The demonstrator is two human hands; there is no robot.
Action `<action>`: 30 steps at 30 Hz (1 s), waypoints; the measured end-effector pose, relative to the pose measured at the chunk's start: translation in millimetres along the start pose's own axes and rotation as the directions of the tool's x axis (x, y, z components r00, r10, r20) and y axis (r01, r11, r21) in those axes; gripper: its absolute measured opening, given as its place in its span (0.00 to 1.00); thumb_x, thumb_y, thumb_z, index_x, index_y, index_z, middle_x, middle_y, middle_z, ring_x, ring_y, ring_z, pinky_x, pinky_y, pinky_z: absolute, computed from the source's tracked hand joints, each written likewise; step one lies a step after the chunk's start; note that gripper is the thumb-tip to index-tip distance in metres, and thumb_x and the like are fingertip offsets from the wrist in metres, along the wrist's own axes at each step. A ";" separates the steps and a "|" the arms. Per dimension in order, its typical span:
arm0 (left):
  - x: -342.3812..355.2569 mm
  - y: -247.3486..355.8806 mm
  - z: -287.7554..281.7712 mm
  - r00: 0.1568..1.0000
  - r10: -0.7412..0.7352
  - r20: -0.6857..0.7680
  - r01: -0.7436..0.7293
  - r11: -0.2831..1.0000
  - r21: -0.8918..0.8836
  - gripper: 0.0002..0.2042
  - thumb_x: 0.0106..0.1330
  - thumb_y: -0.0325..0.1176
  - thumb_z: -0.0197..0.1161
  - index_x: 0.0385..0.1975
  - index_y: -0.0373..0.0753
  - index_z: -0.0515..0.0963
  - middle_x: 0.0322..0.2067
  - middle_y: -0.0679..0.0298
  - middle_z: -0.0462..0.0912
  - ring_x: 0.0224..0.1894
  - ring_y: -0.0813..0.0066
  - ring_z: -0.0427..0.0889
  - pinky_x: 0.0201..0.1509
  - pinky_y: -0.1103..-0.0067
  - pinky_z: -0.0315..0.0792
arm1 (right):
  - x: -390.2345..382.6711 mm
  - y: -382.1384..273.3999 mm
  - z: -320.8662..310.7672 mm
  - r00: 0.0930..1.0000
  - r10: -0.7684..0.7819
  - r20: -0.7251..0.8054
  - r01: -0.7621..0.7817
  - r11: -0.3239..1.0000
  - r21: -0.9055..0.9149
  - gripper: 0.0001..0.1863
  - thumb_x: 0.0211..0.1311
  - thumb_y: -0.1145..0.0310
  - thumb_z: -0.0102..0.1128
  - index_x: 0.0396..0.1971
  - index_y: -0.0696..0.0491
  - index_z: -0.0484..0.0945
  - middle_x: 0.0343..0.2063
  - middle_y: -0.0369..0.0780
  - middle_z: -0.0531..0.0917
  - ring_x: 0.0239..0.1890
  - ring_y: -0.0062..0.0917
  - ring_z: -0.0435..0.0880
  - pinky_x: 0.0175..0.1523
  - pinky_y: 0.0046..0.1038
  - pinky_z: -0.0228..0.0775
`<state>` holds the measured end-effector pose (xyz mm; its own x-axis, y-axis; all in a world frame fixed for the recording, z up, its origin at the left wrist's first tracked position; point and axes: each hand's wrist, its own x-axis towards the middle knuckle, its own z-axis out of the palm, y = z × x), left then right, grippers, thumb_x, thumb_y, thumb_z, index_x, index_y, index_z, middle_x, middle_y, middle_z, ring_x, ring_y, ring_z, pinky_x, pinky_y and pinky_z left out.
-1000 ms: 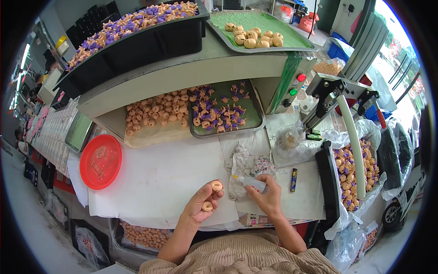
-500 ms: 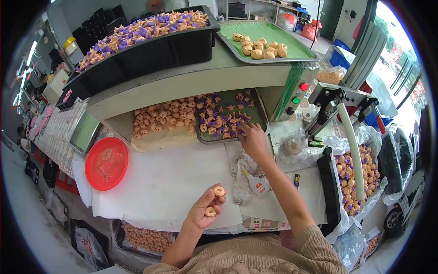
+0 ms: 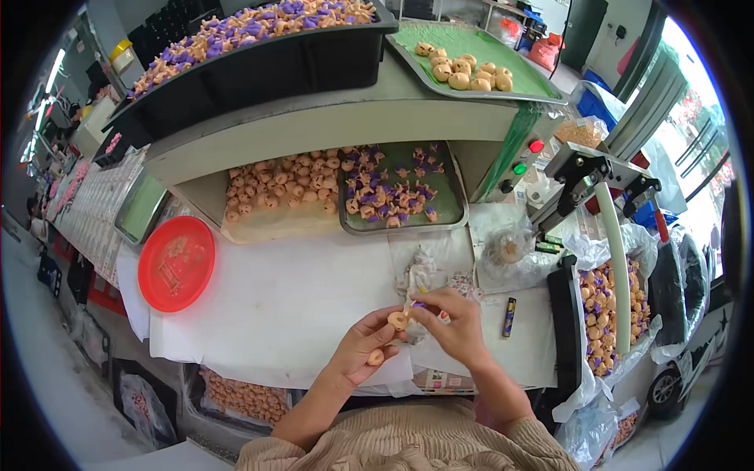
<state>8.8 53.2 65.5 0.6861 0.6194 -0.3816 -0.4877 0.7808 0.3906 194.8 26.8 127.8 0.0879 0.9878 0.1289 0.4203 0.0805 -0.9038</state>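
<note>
Over the front of the white-covered table, my left hand [image 3: 360,347] is closed on two small tan doll heads. One doll head [image 3: 398,320] sits at the thumb and fingertips with its hollow side up; the other doll head [image 3: 375,357] rests lower, by the curled fingers. My right hand [image 3: 458,328] pinches a small purple-and-tan doll body [image 3: 418,305] right beside the upper head; fingers partly hide where they meet. Under the shelf, a dark tray with a green lining [image 3: 452,206] bears several such bodies. To its left lies a heap of tan doll heads [image 3: 287,187].
A red round tray [image 3: 196,271] lies at left. On top of the shelf stand a black bin [image 3: 259,90] of purple-and-tan parts and a green-lined tray [image 3: 416,39] with larger heads. At right are a lever press [image 3: 616,259], a lined bin [image 3: 564,330] of parts and a marker-like tube [image 3: 509,318].
My right hand has come back from the tray of bodies with one doll body, up to the head in my left hand. The left hand has moved slightly right and up.
</note>
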 end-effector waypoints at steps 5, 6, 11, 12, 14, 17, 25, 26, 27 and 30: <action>8.2 -9.6 7.5 0.999 0.049 0.020 -0.052 0.989 0.140 0.20 0.61 0.28 0.64 0.55 0.37 0.72 0.42 0.64 0.79 0.39 0.77 0.81 0.33 0.86 0.77 | -16.5 4.3 0.1 0.984 -0.122 -0.133 0.115 0.992 -0.057 0.12 0.53 0.76 0.66 0.39 0.57 0.82 0.30 0.41 0.82 0.29 0.24 0.82 0.34 0.23 0.73; 8.5 -11.0 8.1 0.998 0.063 0.019 -0.065 0.983 0.174 0.20 0.61 0.29 0.65 0.54 0.36 0.73 0.40 0.63 0.80 0.38 0.77 0.81 0.33 0.85 0.77 | -18.4 4.2 -0.8 0.984 -0.121 -0.133 0.114 0.992 -0.056 0.12 0.53 0.76 0.66 0.39 0.57 0.82 0.30 0.41 0.82 0.29 0.24 0.82 0.34 0.23 0.73; 3.8 -13.7 12.8 0.996 0.074 0.042 -0.081 0.973 0.217 0.18 0.59 0.30 0.66 0.50 0.36 0.76 0.37 0.62 0.81 0.36 0.76 0.82 0.33 0.85 0.77 | -25.4 6.5 -2.3 0.961 -0.235 -0.148 0.220 0.969 -0.110 0.12 0.52 0.77 0.66 0.39 0.56 0.83 0.29 0.41 0.82 0.29 0.25 0.82 0.33 0.23 0.73; 3.5 -14.3 12.8 0.996 0.075 0.039 -0.082 0.969 0.232 0.18 0.59 0.30 0.66 0.50 0.36 0.76 0.37 0.62 0.82 0.36 0.75 0.82 0.33 0.84 0.77 | -26.6 6.2 -2.4 0.960 -0.235 -0.149 0.220 0.969 -0.110 0.12 0.52 0.77 0.66 0.39 0.56 0.83 0.29 0.41 0.82 0.29 0.25 0.82 0.33 0.23 0.73; 2.3 -17.2 12.9 0.997 0.075 0.037 -0.082 0.966 0.246 0.18 0.59 0.30 0.66 0.49 0.36 0.77 0.36 0.61 0.82 0.35 0.74 0.83 0.33 0.84 0.78 | -29.8 4.9 -2.0 0.956 -0.253 -0.150 0.239 0.965 -0.104 0.12 0.52 0.78 0.66 0.39 0.57 0.83 0.27 0.40 0.81 0.28 0.23 0.81 0.32 0.22 0.73; 0.0 -25.6 15.7 0.990 0.137 0.031 -0.140 0.962 0.236 0.17 0.59 0.29 0.66 0.48 0.35 0.76 0.36 0.61 0.82 0.33 0.73 0.83 0.34 0.83 0.79 | -32.3 5.7 -0.4 0.971 -0.184 -0.155 0.186 0.983 -0.002 0.12 0.52 0.78 0.65 0.39 0.57 0.83 0.26 0.39 0.81 0.26 0.21 0.80 0.31 0.21 0.71; -4.1 -35.8 36.7 0.935 0.353 0.028 -0.346 0.896 0.278 0.13 0.61 0.26 0.64 0.45 0.31 0.76 0.34 0.58 0.82 0.31 0.72 0.83 0.35 0.81 0.80 | -38.5 1.2 1.4 0.970 -0.111 -0.218 0.124 0.991 0.047 0.10 0.54 0.75 0.65 0.38 0.57 0.83 0.25 0.39 0.81 0.24 0.20 0.78 0.31 0.21 0.69; -1.4 -37.0 38.3 0.936 0.350 0.029 -0.344 0.896 0.279 0.13 0.61 0.26 0.64 0.45 0.31 0.76 0.34 0.58 0.82 0.31 0.72 0.83 0.35 0.81 0.80 | -38.9 4.5 1.4 0.966 -0.090 -0.244 0.110 0.992 0.069 0.10 0.54 0.75 0.65 0.38 0.57 0.83 0.25 0.39 0.80 0.25 0.20 0.78 0.31 0.21 0.69; 2.1 -37.9 39.9 0.941 0.337 0.017 -0.329 0.903 0.275 0.13 0.61 0.26 0.64 0.45 0.31 0.76 0.34 0.59 0.82 0.30 0.73 0.83 0.33 0.81 0.79 | -37.9 5.3 -0.9 0.965 -0.089 -0.248 0.109 0.992 0.068 0.10 0.54 0.75 0.65 0.38 0.57 0.83 0.25 0.39 0.80 0.25 0.20 0.78 0.31 0.21 0.69; 9.2 -38.1 43.9 0.959 0.280 0.034 -0.279 0.926 0.253 0.12 0.63 0.26 0.62 0.45 0.32 0.75 0.33 0.59 0.81 0.28 0.76 0.81 0.28 0.84 0.76 | -29.7 4.0 -16.0 0.961 -0.158 -0.225 0.152 0.987 -0.045 0.09 0.55 0.75 0.64 0.38 0.56 0.83 0.27 0.40 0.82 0.26 0.20 0.79 0.32 0.21 0.70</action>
<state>57.4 25.6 84.0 0.5398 0.8102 -0.2286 -0.5064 0.5295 0.6806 208.3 -4.4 126.9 0.2210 0.9069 0.3587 0.4686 0.2238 -0.8546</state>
